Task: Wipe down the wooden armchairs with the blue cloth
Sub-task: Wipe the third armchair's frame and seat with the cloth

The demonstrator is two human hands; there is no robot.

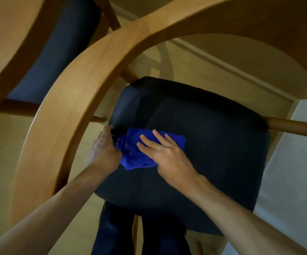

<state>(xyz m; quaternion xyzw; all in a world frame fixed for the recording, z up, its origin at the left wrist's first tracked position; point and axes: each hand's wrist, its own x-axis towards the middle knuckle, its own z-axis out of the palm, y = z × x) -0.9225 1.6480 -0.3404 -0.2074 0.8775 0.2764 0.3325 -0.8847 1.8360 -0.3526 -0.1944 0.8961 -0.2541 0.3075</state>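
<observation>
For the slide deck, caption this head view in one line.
Right hand presses a blue cloth flat on the armchair's dark seat cushion while the left hand grips the seat's edge.

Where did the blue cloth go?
In the head view, the blue cloth lies on the dark seat near its left edge. The right hand presses flat on it, and the left hand is at its left end.
</observation>
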